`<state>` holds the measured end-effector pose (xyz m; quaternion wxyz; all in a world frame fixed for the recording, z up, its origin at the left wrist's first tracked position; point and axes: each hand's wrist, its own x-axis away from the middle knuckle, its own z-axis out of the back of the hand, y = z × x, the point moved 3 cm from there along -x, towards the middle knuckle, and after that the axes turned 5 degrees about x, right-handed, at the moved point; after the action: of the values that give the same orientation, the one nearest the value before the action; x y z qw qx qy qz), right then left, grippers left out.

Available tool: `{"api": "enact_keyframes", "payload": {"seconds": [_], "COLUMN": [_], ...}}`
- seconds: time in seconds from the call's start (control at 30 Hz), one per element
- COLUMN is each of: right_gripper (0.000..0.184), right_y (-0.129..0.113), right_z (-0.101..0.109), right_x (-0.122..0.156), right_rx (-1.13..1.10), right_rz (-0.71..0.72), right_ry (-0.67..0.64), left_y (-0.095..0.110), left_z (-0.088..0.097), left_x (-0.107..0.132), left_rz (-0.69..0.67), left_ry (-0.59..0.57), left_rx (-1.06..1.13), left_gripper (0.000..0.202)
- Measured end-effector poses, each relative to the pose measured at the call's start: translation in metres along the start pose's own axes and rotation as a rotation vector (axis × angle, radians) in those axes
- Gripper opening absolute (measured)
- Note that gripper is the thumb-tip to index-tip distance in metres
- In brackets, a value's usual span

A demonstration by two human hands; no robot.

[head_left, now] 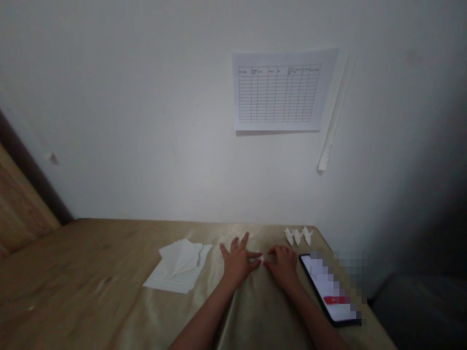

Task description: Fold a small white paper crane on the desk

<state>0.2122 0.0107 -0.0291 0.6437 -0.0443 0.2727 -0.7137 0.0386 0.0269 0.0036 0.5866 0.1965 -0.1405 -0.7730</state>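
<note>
Between my two hands is a small folded piece of white paper (261,259), mostly covered by my fingers. My left hand (238,260) pinches it from the left with thumb and forefinger, the other fingers spread out over the cloth. From the right, my right hand (282,262) has its thumb and forefinger on the paper's other side, with the remaining fingers curled. Three small folded paper birds (297,237) stand in a row beyond my right hand. To the left of my left hand lies a stack of white paper sheets (175,274), some lined and one torn along an edge.
A phone (328,291) with a lit screen, partly blurred, lies right of my right forearm. A shiny gold-brown cloth covers the table (91,291). The wall behind carries a printed grid sheet (279,92). At the far left is a wooden panel (22,209).
</note>
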Motion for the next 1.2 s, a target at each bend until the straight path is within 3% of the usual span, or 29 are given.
{"api": "enact_keyframes", "payload": {"seconds": [0.3, 0.6, 0.73, 0.83, 1.0, 1.2], "right_gripper": [0.023, 0.017, 0.017, 0.017, 0.017, 0.021], "right_y": [0.000, 0.001, 0.001, 0.000, 0.000, 0.002], "right_z": [0.000, -0.003, -0.003, -0.003, -0.003, -0.005], "right_x": [0.000, -0.002, -0.003, -0.003, -0.002, -0.003], "right_rx": [0.017, 0.009, 0.020, 0.034, 0.040, 0.039], "right_rz": [0.000, -0.004, -0.002, -0.004, -0.003, -0.009], "right_ry": [0.002, -0.035, -0.059, -0.043, -0.022, -0.064], "left_y": [-0.009, -0.007, 0.002, 0.004, -0.001, -0.003], "left_z": [-0.002, -0.002, -0.001, -0.001, 0.000, 0.001], "left_x": [-0.003, 0.000, 0.001, 0.000, -0.002, -0.001], "left_rz": [0.013, -0.040, -0.151, -0.119, -0.018, -0.009], "left_ry": [-0.020, 0.072, 0.062, 0.011, -0.057, -0.040], "left_rx": [-0.001, -0.012, 0.036, 0.072, 0.084, 0.053], "left_gripper": [0.045, 0.055, 0.026, 0.012, 0.017, 0.025]}}
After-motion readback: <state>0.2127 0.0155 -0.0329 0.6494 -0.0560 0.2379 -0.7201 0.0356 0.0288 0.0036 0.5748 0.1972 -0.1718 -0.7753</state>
